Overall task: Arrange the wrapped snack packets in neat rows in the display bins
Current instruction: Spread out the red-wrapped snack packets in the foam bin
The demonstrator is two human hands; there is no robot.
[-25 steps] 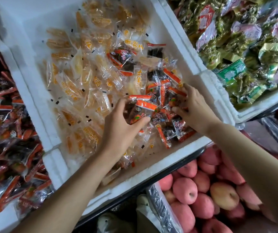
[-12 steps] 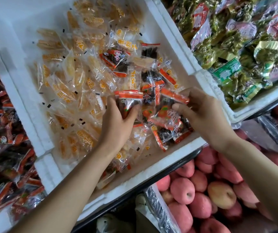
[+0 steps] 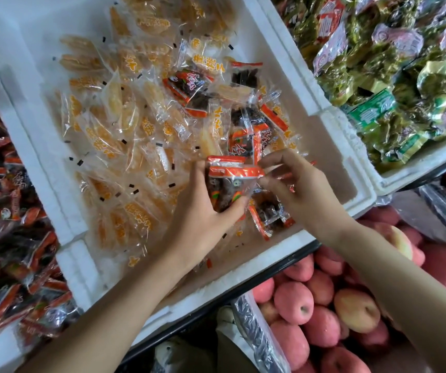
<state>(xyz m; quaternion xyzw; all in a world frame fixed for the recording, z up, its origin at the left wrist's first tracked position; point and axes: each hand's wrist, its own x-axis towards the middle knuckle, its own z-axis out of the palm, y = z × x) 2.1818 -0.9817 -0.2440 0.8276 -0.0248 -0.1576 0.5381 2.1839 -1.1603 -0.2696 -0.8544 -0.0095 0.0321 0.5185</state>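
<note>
A white foam bin (image 3: 278,47) in the middle holds many clear packets of yellow snacks (image 3: 124,130) on its left and dark packets with orange-red ends (image 3: 246,130) on its right. My left hand (image 3: 203,219) grips a small stack of the dark orange-edged packets (image 3: 230,184), upright above the bin's near right part. My right hand (image 3: 300,189) is just to the right of the stack, its fingers curled against the stack's top edge. More dark packets (image 3: 267,214) lie under both hands.
A foam bin of dark orange-edged packets (image 3: 6,211) stands to the left. At the upper right is a bin of green and pink wrapped packets (image 3: 394,76). Red apples (image 3: 321,310) lie below, beyond the middle bin's near rim (image 3: 232,281).
My left hand has gathered dark packets from the pile and lifted them upright. My right hand rose from the pile and moved left to the stack's top edge.
</note>
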